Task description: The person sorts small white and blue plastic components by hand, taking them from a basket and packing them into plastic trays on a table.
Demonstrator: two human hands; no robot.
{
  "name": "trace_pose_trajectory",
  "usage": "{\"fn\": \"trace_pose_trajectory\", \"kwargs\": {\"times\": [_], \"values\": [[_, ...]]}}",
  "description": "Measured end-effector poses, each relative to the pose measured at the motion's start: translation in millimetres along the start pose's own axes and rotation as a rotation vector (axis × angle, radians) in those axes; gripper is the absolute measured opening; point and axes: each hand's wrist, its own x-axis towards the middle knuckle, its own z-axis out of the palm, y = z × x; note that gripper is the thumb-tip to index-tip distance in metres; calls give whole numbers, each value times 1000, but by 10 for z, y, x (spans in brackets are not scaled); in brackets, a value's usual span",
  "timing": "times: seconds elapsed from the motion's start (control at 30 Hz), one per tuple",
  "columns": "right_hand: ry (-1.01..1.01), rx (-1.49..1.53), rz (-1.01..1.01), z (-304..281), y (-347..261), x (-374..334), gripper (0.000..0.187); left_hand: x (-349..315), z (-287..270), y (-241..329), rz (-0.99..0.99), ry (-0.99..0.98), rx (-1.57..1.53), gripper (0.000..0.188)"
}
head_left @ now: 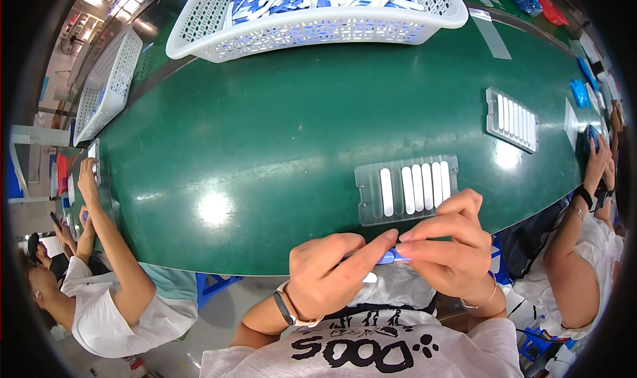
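Observation:
My left hand [335,272] and my right hand [454,252] meet at the table's near edge, fingers closed in a pinch. Between their fingertips is a small, slim blue piece [385,258]. A rounded white tip [369,278] pokes out below the left fingers; whether it belongs to the blue piece is hidden. Just beyond my hands lies a clear plastic tray [367,195] with several white strips [417,189] standing side by side in its slots. One gap shows between the leftmost strip and the others. My right fingers cover the tray's near right corner.
A white perforated basket [318,29] heaped with blue and white pieces stands at the far side of the green table [232,126]. A second filled tray [511,120] lies to the right. Another basket [109,86] is at left. Co-workers [126,298] sit on both sides.

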Motion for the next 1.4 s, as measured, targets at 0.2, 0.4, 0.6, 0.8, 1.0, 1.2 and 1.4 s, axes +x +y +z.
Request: {"fn": "trace_pose_trajectory", "kwargs": {"times": [0.2, 0.4, 0.6, 0.8, 1.0, 1.2, 1.4], "values": [[34, 209, 42, -17, -15, 51, 22, 68, -42, -35, -329, -165, -867, 22], [-32, 241, 214, -118, 53, 176, 17, 76, -146, -4, -967, -333, -1343, 30], [-510, -15, 298, -280, 259, 613, 5, 50, -198, -34, -976, -231, -1324, 30], [-705, -122, 133, -139, 343, 885, 9, 3, -173, -59, -980, -241, -1412, 24], [-529, -325, 68, -84, 259, 940, 17, -17, -155, -17, -645, -145, -770, 25], [-535, 323, 285, -71, 11, 721, 22, 9, -104, 40, -577, -15, -494, 60], [-298, -65, -500, -125, 81, 552, 29, 17, -112, -115, -476, -179, -679, 66]]}}
